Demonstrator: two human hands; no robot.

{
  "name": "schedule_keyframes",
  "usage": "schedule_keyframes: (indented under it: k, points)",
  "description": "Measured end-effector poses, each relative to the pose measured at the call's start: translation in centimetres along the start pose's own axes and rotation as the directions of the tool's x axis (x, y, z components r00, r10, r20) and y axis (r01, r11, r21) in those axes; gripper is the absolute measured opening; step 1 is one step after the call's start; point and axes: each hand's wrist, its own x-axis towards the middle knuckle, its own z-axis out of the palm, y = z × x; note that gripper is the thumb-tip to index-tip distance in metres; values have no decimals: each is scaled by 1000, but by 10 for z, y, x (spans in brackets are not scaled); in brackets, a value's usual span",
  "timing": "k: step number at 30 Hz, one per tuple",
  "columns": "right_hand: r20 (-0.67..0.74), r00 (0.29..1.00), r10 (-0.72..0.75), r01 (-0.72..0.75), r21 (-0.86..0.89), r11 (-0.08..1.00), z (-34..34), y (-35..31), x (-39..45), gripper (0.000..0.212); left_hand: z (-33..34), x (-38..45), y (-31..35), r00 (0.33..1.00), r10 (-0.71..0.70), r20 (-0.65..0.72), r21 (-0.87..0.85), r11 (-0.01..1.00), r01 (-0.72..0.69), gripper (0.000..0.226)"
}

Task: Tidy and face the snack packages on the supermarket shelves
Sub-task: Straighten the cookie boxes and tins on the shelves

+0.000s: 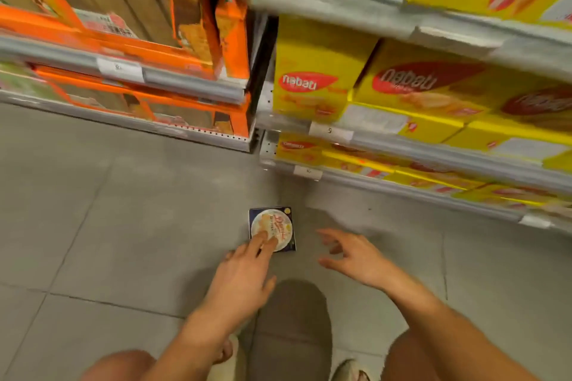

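Left hand (244,269) is reaching down toward a small dark-blue square snack box with a round cream-coloured picture on its top face (272,229), which is lying flat on the grey tiled floor (117,226) in front of the shelving. Its fingers are lying straight and loosely spread, and two fingertips (263,237) are overlapping the near left part of the box's face; whether they are pressing on it or just above it cannot be told. Nothing is being gripped by this hand.

Lying face up, the box is looking nearly square, so no long axis is standing out; its printed lettering is running roughly from near to far, and its edges are sitting slightly skewed to the floor joints.

Right hand (349,252) is hovering just beside the box on the right, apart from it, with fingers splayed and slightly bent, holding nothing.

Beyond the box, grey metal shelves (433,158) are carrying yellow cardboard wafer cartons with red oval logos (312,83) on the right and orange cardboard display cartons (123,9) on the left. White price tags (330,130) are sitting on the shelf rails.
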Motion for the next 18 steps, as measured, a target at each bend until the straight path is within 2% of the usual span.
schedule_keyframes:
  k: [3,5,8,12,14,16,18]
  points:
    - [46,998,45,-45,-1,999,48,25,69,67,21,15,-19,996,-33,87,88,996,26,77]
    - [15,997,72,-72,-5,997,73,32,109,71,20,17,-27,1000,-21,-4,112,994,21,72]
    - [-69,984,164,-158,88,984,110,32,164,68,13,9,-36,993,-41,-111,136,989,56,66]
    - [-110,905,411,-349,360,865,156,34,215,93,12,-1,-15,999,-31,-22,83,996,33,67]
    - [-150,864,480,-407,354,842,168,23,226,103,13,-4,-6,999,1,-52,69,998,3,68]
    - [-188,839,511,-424,362,830,180,19,237,105,14,-4,-7,999,5,-44,81,997,-2,68]
    - [-178,821,542,-436,417,798,186,20,239,104,14,-5,-8,996,19,-92,93,996,-11,66]
